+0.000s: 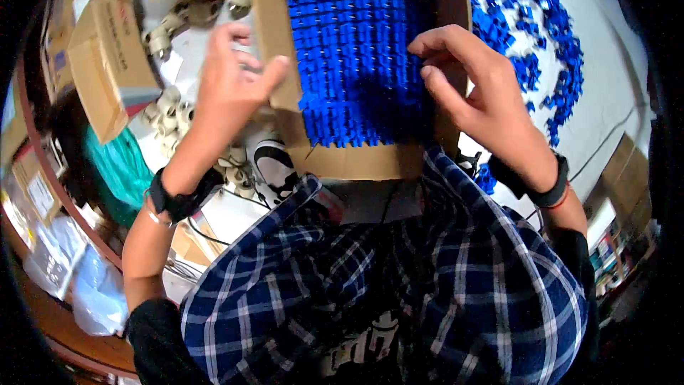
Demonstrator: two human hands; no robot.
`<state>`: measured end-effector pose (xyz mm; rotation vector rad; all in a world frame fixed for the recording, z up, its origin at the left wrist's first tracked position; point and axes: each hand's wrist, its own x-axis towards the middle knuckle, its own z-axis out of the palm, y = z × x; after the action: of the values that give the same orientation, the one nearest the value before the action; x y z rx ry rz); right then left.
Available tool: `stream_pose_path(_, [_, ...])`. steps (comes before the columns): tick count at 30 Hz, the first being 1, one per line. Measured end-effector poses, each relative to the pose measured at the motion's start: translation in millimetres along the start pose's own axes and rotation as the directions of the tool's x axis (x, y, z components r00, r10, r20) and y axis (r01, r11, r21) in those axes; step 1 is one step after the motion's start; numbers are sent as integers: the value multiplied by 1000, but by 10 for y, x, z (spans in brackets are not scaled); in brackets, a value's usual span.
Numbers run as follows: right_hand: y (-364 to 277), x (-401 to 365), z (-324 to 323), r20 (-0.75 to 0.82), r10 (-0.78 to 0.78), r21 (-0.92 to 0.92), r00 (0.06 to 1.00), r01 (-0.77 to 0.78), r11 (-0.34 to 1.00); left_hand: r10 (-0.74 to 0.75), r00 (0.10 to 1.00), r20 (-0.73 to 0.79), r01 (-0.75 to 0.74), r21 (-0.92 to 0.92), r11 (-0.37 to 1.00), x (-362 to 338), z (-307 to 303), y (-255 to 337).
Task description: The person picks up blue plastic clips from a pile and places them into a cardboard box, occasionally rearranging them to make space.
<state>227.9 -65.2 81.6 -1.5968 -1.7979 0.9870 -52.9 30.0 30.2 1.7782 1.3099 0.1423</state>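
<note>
An open cardboard box point(349, 162) stands in front of my body, with blue pieces point(349, 57) laid in close rows inside it. Outside the box's left wall is my left hand point(239, 82), its fingers apart and nothing between them. My right hand point(474, 75) reaches over the right wall, thumb and forefinger apart above the right side of the rows, with no piece visible between them. One blue piece point(308, 102) sits askew at the left edge of the rows. A dark shadow covers the lower right of the contents.
Many loose blue pieces point(566, 64) are scattered on the white floor at the right. Beige pipe fittings point(169, 117), a smaller cardboard box point(110, 50) and a green bag point(121, 167) are at the left. A shoe point(273, 164) shows beside the box.
</note>
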Motion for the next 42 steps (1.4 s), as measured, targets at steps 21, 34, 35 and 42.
stream_pose_path(21, [1431,307,-817,-126,-18,-601,992,-62,797,-65,989,132,70,-35,997,-376,582,-447])
stream_pose_path(34, [1592,-143,-99,-189,298,-466,936,-353,811,-168,966,198,170,9,985,-361,503,-378])
stream_pose_path(35, [1651,-180,-83,-221,306,-408,926,-373,833,-150,972,178,154,-11,988,-364,513,-386])
stream_pose_path(42, [1634,-215,-21,-309,372,-274,875,-456,846,-158,974,161,162,-10,987,-360,504,-366])
